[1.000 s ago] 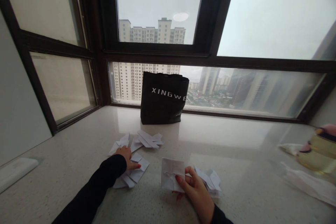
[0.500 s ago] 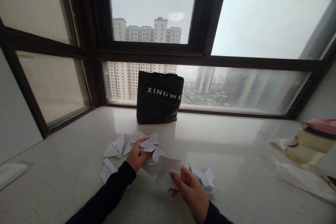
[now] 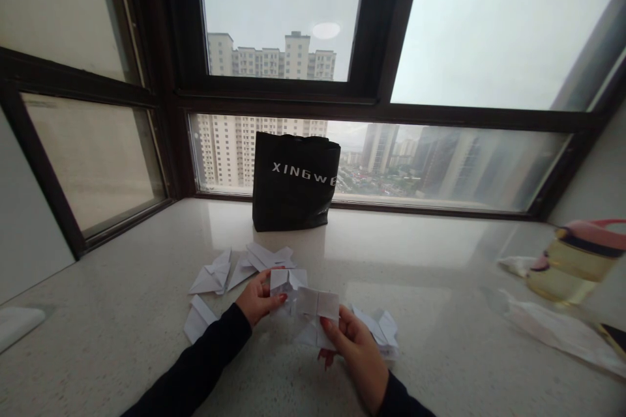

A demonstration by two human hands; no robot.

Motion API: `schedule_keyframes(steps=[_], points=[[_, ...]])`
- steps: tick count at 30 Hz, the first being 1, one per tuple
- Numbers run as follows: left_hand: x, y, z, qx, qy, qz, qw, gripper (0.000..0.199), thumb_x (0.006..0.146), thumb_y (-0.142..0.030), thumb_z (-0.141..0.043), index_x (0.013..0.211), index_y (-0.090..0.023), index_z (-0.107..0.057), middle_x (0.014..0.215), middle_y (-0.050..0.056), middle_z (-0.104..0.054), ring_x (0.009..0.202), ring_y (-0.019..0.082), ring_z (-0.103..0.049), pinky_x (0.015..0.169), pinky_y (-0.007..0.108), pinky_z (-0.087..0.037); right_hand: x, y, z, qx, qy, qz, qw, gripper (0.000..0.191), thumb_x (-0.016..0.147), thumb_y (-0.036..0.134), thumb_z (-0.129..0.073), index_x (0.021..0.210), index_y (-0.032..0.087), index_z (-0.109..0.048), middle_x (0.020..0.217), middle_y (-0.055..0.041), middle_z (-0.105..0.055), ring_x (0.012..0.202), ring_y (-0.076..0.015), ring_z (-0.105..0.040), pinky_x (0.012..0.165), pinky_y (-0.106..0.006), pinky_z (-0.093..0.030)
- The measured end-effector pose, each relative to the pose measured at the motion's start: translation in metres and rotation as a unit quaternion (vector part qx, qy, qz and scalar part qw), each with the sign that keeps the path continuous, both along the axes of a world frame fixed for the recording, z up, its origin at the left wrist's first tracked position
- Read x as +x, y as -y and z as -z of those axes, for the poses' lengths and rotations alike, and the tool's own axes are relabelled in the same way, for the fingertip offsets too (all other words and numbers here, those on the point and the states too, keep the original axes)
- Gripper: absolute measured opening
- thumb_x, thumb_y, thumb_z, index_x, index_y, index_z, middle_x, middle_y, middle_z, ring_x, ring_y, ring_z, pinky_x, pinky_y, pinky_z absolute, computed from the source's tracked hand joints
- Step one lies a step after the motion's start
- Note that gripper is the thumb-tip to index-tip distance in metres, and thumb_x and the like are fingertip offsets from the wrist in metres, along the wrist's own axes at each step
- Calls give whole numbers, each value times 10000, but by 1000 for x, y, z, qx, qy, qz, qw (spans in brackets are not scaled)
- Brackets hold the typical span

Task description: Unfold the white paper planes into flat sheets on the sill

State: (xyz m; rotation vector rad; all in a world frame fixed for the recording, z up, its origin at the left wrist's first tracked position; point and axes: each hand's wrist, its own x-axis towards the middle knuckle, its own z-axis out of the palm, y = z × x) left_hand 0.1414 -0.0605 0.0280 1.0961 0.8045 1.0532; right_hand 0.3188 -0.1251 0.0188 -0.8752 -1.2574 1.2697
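I have the left hand (image 3: 254, 301) pinching a folded sheet (image 3: 280, 281) and the right hand (image 3: 359, 353) a creased square (image 3: 323, 304), both over the sill (image 3: 440, 326), short of its window edge. Paper should be light, easily crushed; I would grip folded edges. Whether they touch, I cannot tell.

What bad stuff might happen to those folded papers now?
The left hand pinches one folded paper and the right hand holds another folded paper. They overlap in this view, so they might bump and crease, though I can't tell if they touch.

The stack of folded papers sits right beside the right hand, so a sideways move may knock it.

The scattered folded papers lie just beyond the left hand, which might push them.
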Motion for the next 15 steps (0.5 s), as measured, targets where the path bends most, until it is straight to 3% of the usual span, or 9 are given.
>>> schedule_keyframes(steps=[3,9,15], points=[[2,1,1,-8,-31,8,999,803,428,-336,-747,1112,-151,-369,770,60,-650,710,209,-601,639,310,-453,0,2,-3,3,-7,10,1000,362,654,480,-565,805,156,-508,559,10,-560,418,-107,-512,354,-191,-398],[11,8,4,11,-53,15,998,675,454,-382,-721,1023,-128,-465,816,82,-646,724,211,-603,626,282,-455,0,7,-10,19,22,42,999,353,717,488,-488,842,162,-433,429,56,-493,292,-63,-419,270,-135,-285],[27,22,5,16,-55,22,998,506,541,-354,-680,949,-120,-492,633,27,-635,536,148,-593,500,222,-437,-5,10,-7,18,79,30,996,339,736,499,-442,814,174,-382,430,71,-480,257,-36,-356,240,-110,-242]])
